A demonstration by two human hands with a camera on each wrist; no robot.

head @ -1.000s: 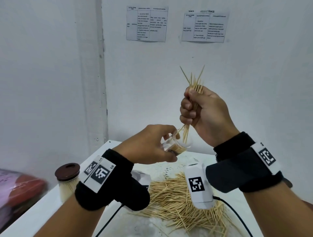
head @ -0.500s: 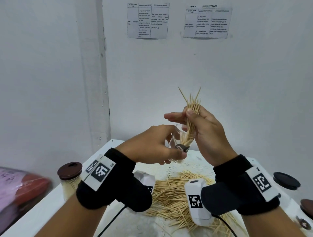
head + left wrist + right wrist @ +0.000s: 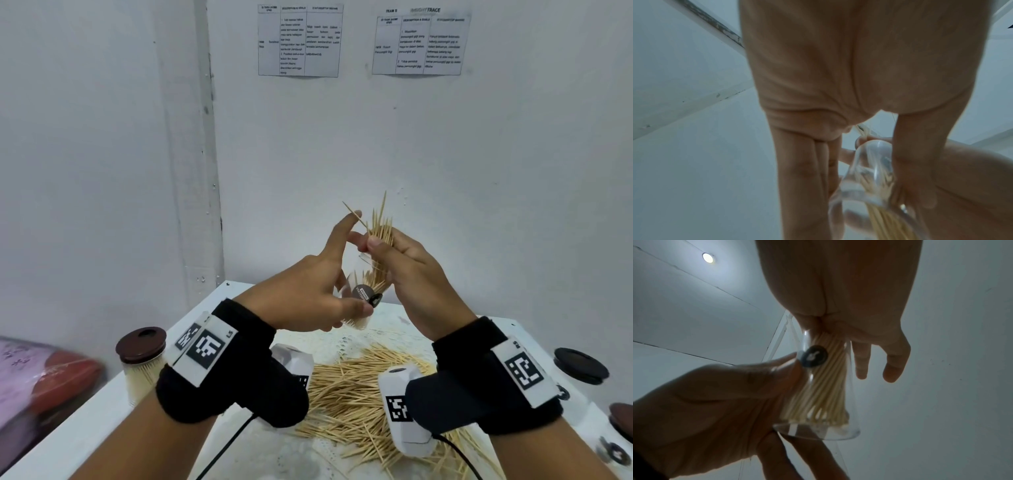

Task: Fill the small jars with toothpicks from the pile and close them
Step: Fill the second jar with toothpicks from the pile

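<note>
Where a second ago the right hand [image 3: 407,260] clenched the toothpick bundle [image 3: 379,236] above the jar [image 3: 826,386], it has since lowered the bundle into the jar's mouth and now pinches it with loosened fingers. The left hand [image 3: 308,298] keeps its grip on the tilted jar above the pile [image 3: 346,394], forefinger raised. Insertion appears under way; the lid [image 3: 580,365] lies unused on the table [image 3: 68,442].

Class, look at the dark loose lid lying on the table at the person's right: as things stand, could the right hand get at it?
Probably not at once. The way to the dark lid looks free, but the right hand is busy pinching the toothpick bundle into the clear jar gripped by the left hand.
</note>
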